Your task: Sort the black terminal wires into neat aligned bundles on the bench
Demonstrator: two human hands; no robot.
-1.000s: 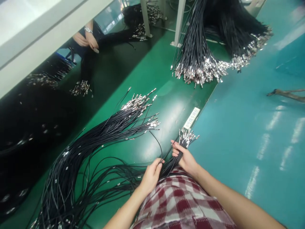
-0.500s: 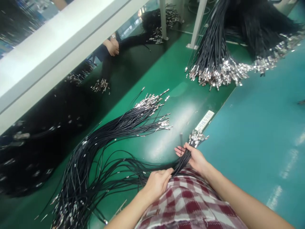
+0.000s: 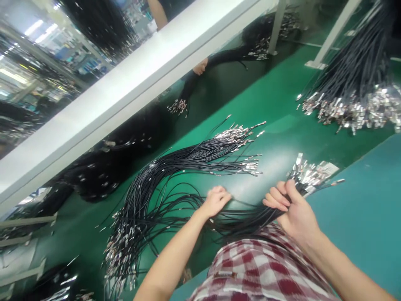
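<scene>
My right hand (image 3: 296, 211) is closed round a bundle of black cables (image 3: 257, 217), just below its silver terminal ends (image 3: 308, 173), which fan out past the fingers. Farther left along the same bundle, my left hand (image 3: 217, 201) has its fingers pinched together. A single thin cable seems to run from those fingertips toward the right hand. The bundle's loose cables curve away left, near the lap of a checked garment. Beyond both hands, a larger heap of black cables (image 3: 178, 161) lies on the green floor, silver terminals at both ends.
A white table edge (image 3: 125, 92) slants across the upper left. Another person's hand (image 3: 200, 67) grips dark cables beneath it. A big hanging cable bunch (image 3: 360, 75) reaches the floor at the right, beside a table leg (image 3: 335, 35). A pale floor label (image 3: 328, 168) lies partly behind the terminals.
The view has swung left, so everything sits farther right. My left hand has drawn away from the right hand, leftward along the cables. My right hand still grips the bundle, its fingers more curled.
</scene>
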